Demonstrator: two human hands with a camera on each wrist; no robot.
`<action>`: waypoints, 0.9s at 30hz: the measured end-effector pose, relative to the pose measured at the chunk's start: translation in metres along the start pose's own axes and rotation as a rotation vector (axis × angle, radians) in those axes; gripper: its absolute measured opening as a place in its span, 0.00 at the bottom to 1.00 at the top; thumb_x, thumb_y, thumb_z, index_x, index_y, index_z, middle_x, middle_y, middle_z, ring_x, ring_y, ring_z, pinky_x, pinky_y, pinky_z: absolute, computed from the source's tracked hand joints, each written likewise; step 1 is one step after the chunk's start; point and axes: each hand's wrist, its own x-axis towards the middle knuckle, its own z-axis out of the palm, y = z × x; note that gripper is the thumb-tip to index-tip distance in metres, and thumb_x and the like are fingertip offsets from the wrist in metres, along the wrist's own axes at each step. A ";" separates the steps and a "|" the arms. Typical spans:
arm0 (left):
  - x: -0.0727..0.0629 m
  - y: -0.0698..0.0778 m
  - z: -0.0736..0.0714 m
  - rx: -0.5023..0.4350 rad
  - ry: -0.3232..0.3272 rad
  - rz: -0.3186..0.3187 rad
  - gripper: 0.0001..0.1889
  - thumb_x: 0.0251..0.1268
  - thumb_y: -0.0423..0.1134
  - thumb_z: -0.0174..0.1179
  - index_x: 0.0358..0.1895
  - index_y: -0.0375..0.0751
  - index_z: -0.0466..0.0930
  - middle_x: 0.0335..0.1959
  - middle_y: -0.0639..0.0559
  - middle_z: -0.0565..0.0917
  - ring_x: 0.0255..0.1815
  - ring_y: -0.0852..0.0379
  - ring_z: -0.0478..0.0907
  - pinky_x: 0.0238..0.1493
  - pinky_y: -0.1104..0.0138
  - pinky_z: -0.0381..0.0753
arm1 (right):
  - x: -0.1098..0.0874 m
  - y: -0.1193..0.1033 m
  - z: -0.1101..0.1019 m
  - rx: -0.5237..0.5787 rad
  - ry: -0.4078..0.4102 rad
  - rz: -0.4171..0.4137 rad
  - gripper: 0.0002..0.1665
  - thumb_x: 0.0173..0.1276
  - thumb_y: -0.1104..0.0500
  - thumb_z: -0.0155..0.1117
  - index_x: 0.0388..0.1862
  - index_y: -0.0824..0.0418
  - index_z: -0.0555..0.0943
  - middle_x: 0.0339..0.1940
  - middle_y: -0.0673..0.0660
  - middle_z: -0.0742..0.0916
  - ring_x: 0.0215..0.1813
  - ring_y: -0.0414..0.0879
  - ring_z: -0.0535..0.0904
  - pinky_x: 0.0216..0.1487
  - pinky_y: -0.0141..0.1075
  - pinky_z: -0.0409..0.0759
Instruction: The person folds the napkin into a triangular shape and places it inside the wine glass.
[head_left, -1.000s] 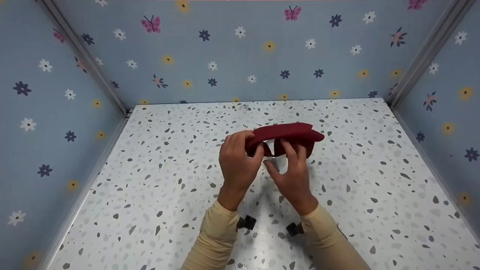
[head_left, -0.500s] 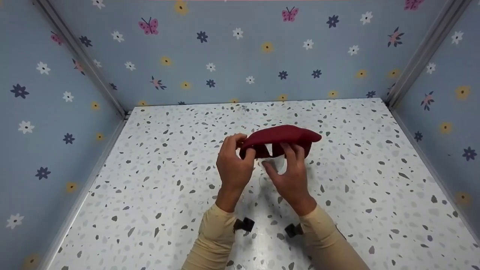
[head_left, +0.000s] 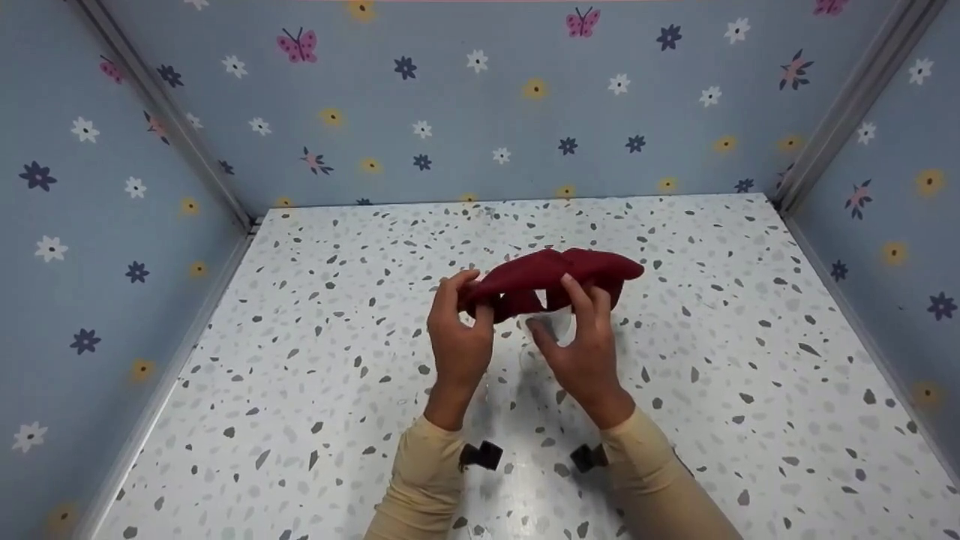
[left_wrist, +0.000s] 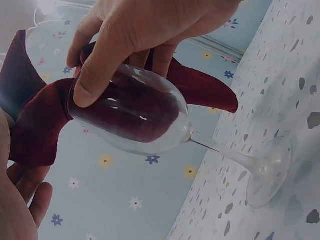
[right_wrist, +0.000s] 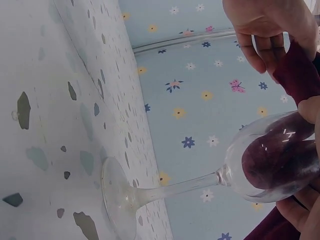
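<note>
A stemmed wine glass (left_wrist: 183, 122) stands on the table, its bowl stuffed with a dark red cloth napkin (head_left: 525, 271). Above the rim the napkin spreads in flaps to both sides. My left hand (head_left: 460, 339) pinches the left flap between thumb and fingers, out beside the glass. My right hand (head_left: 589, 352) grips the bowl near the rim, with the thumb (left_wrist: 86, 89) on one side and fingers behind. From the head, hands and cloth hide most of the glass; the right wrist view shows the stem and foot (right_wrist: 119, 200) on the table.
The speckled white table (head_left: 315, 300) meets a blue flowered wall (head_left: 480, 105) at the back. Side panels (head_left: 67, 240) with metal corner posts close in left and right. Each wrist wears a small black mount (head_left: 487, 454).
My left hand has moved left and slightly down, drawing the left napkin flap outward. The cloth's flat top now has a dip in the middle. My right hand has stayed nearly still.
</note>
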 end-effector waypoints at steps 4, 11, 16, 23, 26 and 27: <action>-0.002 -0.002 -0.002 0.014 -0.028 0.021 0.25 0.61 0.24 0.55 0.62 0.43 0.78 0.41 0.51 0.80 0.35 0.57 0.74 0.36 0.63 0.76 | -0.001 0.001 0.000 -0.001 -0.008 0.007 0.45 0.59 0.57 0.78 0.74 0.59 0.68 0.58 0.67 0.75 0.52 0.53 0.73 0.47 0.45 0.77; -0.003 -0.005 -0.004 0.017 -0.040 -0.013 0.31 0.57 0.22 0.55 0.66 0.42 0.76 0.38 0.50 0.78 0.33 0.55 0.71 0.33 0.61 0.72 | 0.000 -0.001 -0.001 -0.003 -0.010 0.027 0.44 0.59 0.58 0.77 0.73 0.59 0.69 0.55 0.65 0.75 0.48 0.54 0.74 0.43 0.47 0.77; -0.007 -0.009 -0.005 0.006 -0.007 -0.026 0.29 0.51 0.21 0.55 0.62 0.36 0.78 0.34 0.48 0.77 0.32 0.54 0.69 0.36 0.60 0.72 | 0.002 -0.003 -0.001 -0.009 -0.003 0.027 0.43 0.60 0.57 0.77 0.73 0.58 0.69 0.55 0.65 0.75 0.48 0.53 0.74 0.46 0.43 0.76; -0.010 -0.011 -0.006 -0.045 0.015 -0.091 0.11 0.54 0.28 0.53 0.36 0.41 0.83 0.32 0.50 0.76 0.30 0.57 0.68 0.28 0.65 0.66 | 0.002 -0.002 -0.001 -0.015 0.002 0.013 0.43 0.60 0.56 0.77 0.73 0.59 0.70 0.54 0.66 0.75 0.49 0.53 0.73 0.46 0.42 0.75; -0.011 -0.010 -0.006 -0.169 0.018 -0.224 0.12 0.56 0.26 0.54 0.42 0.36 0.81 0.35 0.47 0.80 0.33 0.54 0.73 0.33 0.65 0.72 | 0.001 -0.002 -0.001 -0.021 0.002 0.011 0.43 0.60 0.55 0.77 0.73 0.59 0.69 0.54 0.66 0.75 0.49 0.53 0.73 0.46 0.43 0.76; -0.011 -0.009 -0.006 -0.216 0.018 -0.272 0.13 0.57 0.25 0.54 0.45 0.35 0.80 0.37 0.46 0.81 0.35 0.53 0.74 0.35 0.65 0.74 | 0.001 -0.002 -0.001 -0.024 0.001 0.010 0.44 0.60 0.55 0.77 0.73 0.59 0.69 0.54 0.66 0.75 0.49 0.53 0.73 0.45 0.43 0.76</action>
